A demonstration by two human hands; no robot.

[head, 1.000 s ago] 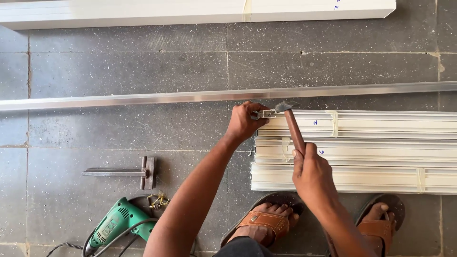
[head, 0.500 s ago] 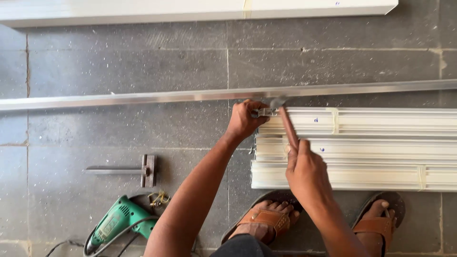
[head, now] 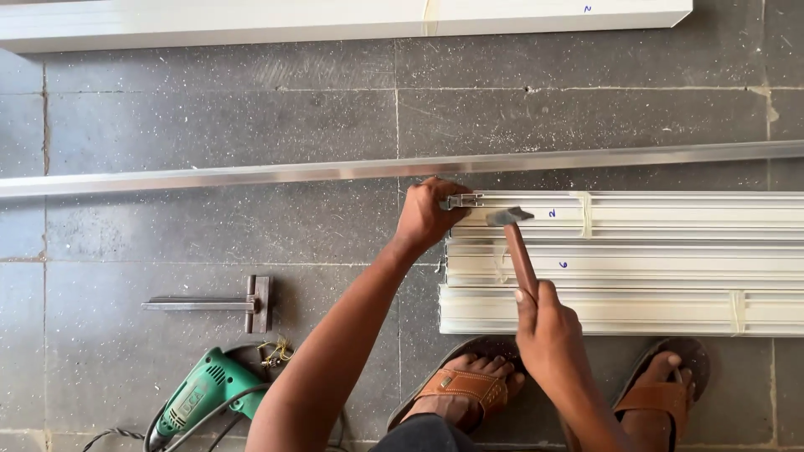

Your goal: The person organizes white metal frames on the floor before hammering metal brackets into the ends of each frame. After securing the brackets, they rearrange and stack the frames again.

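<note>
We are looking down from above our sandalled feet [head: 469,389]. At 7 o'clock a green power drill [head: 201,398] is lying beside a steel try square [head: 218,303]. Our right hand [head: 548,335] is gripping a wooden-handled hammer [head: 515,243], fingers wrapped shut, its head hovering just over the white profile bundle [head: 653,259]. Our left hand [head: 427,213] is pinching a small metal piece [head: 462,201] at the bundle's 9 o'clock end. We judge the piece only partly seated, driving unfinished. No containers are showing. Beyond, a long aluminium rail [head: 251,174] is crossing the tiled floor [head: 209,117]; a white board [head: 335,17] is lying at 12 o'clock.
</note>
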